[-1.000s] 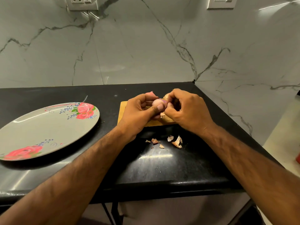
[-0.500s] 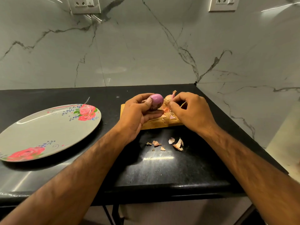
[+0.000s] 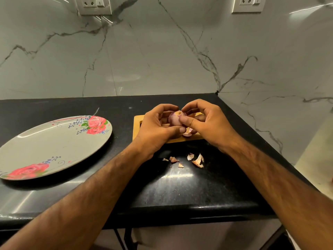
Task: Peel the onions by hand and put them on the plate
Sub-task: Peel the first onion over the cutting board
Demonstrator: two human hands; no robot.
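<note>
Onion (image 3: 173, 118) first: it was held up just over the wooden board (image 3: 136, 129), between both hands. The left grip (image 3: 155, 130) was curled round it from the left, with fingers over the top and the thumb (image 3: 180, 130) underneath. I think that was so the onion could not roll away or drop. The right grip (image 3: 207, 123) was on it from the right. Its thumb (image 3: 185, 120) pressed on the front of the onion, and its fingers were bent over the top, close to the pale round spot at the end. That looked like the way to pinch the edge of the skin and pull it off. Both grips were closed on the onion, not spread wide.

The onion sat right in the middle, touching both grips. The side that showed looked smooth and purple, so most of the dry skin seemed to be off. I could not see the back of it.

A pink peel (image 3: 187, 133) lay on the board, just under the two thumbs. More dry skin bits (image 3: 197, 160) lay on the black tabletop (image 3: 180, 192), nearer the person than both grips. The plate (image 3: 45, 141) with red roses lay well off to the left of the left grip, with no onion on it. It was likely kept apart so skin would not fall on it.
</note>
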